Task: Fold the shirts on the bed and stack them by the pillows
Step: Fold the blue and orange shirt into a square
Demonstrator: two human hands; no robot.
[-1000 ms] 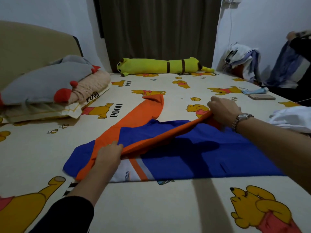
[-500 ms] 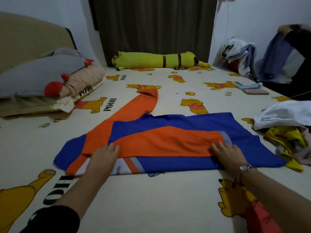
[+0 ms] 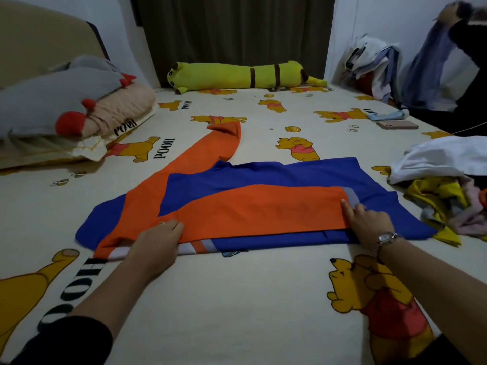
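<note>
Head view. One blue and orange shirt (image 3: 263,206) lies flat across the middle of the bed (image 3: 237,299), partly folded: an orange sleeve is laid over the blue body, a second orange sleeve runs up toward the far left. The shirt's near edge lies parallel to the bed's near side, with a broad band of bare sheet between it and the camera.

Left hand (image 3: 155,243): palm down, fingers straight, pressing the orange fold near the collar end. Grip holds nothing. Right hand (image 3: 369,225): also flat on the shirt, index finger extended onto the grey cuff of the folded sleeve; nothing is pinched. One watch (image 3: 386,237) on the right wrist.

Pillows (image 3: 66,122): a stack at the left edge against the headboard, well apart from the shirt, bare sheet between. One yellow bolster (image 3: 242,76) lies along the far edge under the curtain. One heap of unfolded clothes (image 3: 442,180), white on top, yellow beneath, sits at the right edge, just beside the shirt's hem. One phone (image 3: 396,125) lies far right. Open sheet beyond the shirt up to the bolster.
</note>
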